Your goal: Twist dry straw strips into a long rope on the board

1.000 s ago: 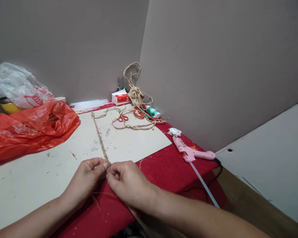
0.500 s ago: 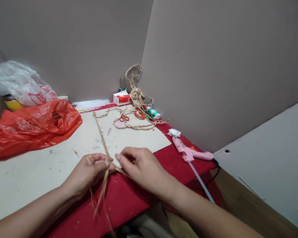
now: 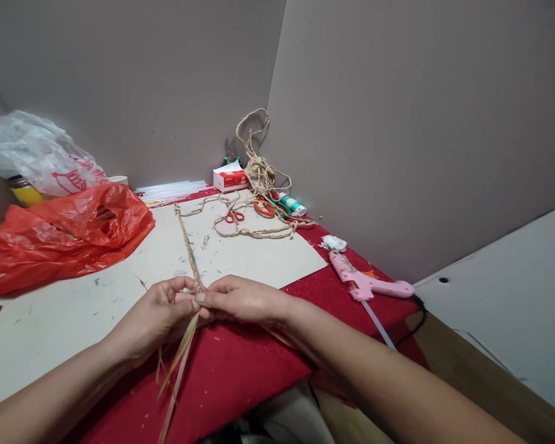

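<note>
My left hand (image 3: 169, 308) pinches the near end of a braided straw cord (image 3: 189, 250) between thumb and fingers. Pressed up against it from the right, my right hand (image 3: 240, 299) is closed on the same spot, its thumb and forefinger on the strands. Loose flat straw strands (image 3: 184, 351) hang from below the fingers toward the table's front edge. From the hands the finished braid runs away over the white board (image 3: 259, 259), then bends right toward a tangled heap of the same cord (image 3: 260, 176). My fingertips hide the crossing of the strands.
A pink glue gun (image 3: 363, 285) lies on the red cloth (image 3: 240, 370) at right. A red plastic bag (image 3: 74, 237) and a clear bag (image 3: 41, 151) are at left. Near the corner are glue sticks (image 3: 173, 191), a small box (image 3: 230, 179), scissors (image 3: 264, 208) and a green-white tube (image 3: 293, 205).
My right hand has moved left, from holding a strand out to the side to meeting my left hand at the braid's end. The view has shifted slightly.
</note>
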Action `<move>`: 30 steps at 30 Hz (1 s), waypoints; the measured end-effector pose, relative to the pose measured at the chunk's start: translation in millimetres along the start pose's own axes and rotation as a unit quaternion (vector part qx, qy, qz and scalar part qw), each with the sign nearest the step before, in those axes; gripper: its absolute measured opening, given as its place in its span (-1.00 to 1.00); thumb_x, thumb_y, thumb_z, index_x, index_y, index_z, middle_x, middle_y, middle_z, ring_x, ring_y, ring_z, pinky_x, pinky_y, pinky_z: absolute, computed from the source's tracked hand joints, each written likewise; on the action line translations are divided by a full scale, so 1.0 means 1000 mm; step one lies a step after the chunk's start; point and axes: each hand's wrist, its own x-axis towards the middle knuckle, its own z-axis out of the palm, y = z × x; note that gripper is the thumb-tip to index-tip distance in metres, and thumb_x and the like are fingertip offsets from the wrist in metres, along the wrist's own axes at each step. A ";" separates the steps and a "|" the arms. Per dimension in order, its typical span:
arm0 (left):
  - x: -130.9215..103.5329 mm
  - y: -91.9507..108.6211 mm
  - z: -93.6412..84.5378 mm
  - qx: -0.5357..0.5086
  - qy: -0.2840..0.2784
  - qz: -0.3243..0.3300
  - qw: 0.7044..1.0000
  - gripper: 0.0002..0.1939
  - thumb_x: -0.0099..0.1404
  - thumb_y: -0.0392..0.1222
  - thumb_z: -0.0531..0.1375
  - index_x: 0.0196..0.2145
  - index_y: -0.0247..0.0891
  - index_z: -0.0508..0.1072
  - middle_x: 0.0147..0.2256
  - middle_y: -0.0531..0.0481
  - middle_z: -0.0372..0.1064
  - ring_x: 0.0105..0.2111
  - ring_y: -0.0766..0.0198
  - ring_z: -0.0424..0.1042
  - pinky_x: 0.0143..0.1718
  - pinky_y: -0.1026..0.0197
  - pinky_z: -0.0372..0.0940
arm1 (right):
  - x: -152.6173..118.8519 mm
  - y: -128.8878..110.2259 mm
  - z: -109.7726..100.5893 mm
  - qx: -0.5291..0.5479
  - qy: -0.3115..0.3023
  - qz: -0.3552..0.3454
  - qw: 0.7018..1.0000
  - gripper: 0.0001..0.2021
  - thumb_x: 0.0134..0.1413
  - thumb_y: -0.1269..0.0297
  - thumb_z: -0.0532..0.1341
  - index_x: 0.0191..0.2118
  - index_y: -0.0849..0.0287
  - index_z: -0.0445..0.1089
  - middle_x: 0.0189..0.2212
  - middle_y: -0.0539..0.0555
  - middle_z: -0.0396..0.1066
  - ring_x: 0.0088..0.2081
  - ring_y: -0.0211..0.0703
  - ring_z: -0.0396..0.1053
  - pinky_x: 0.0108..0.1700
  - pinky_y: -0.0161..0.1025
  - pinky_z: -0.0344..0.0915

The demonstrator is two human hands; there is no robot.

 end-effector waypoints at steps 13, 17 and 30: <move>-0.001 -0.004 -0.003 0.233 0.076 0.067 0.967 -0.76 0.13 -0.04 0.22 -0.41 -0.29 0.38 -0.62 0.07 0.35 -0.70 0.44 0.17 -0.67 0.40 -0.01 | -0.001 0.010 0.013 0.170 0.040 0.051 0.983 -0.72 0.13 0.25 0.05 -0.51 0.27 0.34 -0.83 -0.22 -0.10 -0.80 -0.47 -0.27 -0.76 -0.42 -0.32; -0.003 0.003 0.001 0.267 0.052 0.075 0.959 -0.75 0.13 -0.04 0.19 -0.47 -0.31 0.39 -0.62 0.06 0.32 -0.68 0.44 0.15 -0.64 0.40 0.01 | -0.004 0.010 0.023 0.206 0.082 0.060 0.973 -0.75 0.10 0.28 0.06 -0.51 0.26 0.35 -0.85 -0.23 -0.11 -0.80 -0.47 -0.29 -0.77 -0.43 -0.34; -0.019 -0.011 0.017 0.403 0.067 0.126 0.904 -0.75 0.25 -0.07 0.04 -0.19 -0.23 0.32 -0.63 0.09 0.32 -0.63 0.30 0.23 -0.55 0.33 0.06 | -0.004 0.014 0.039 0.208 0.183 0.046 0.960 -0.76 0.01 0.35 0.06 -0.64 0.19 0.16 -0.84 -0.21 -0.04 -0.80 -0.47 -0.22 -0.78 -0.42 -0.29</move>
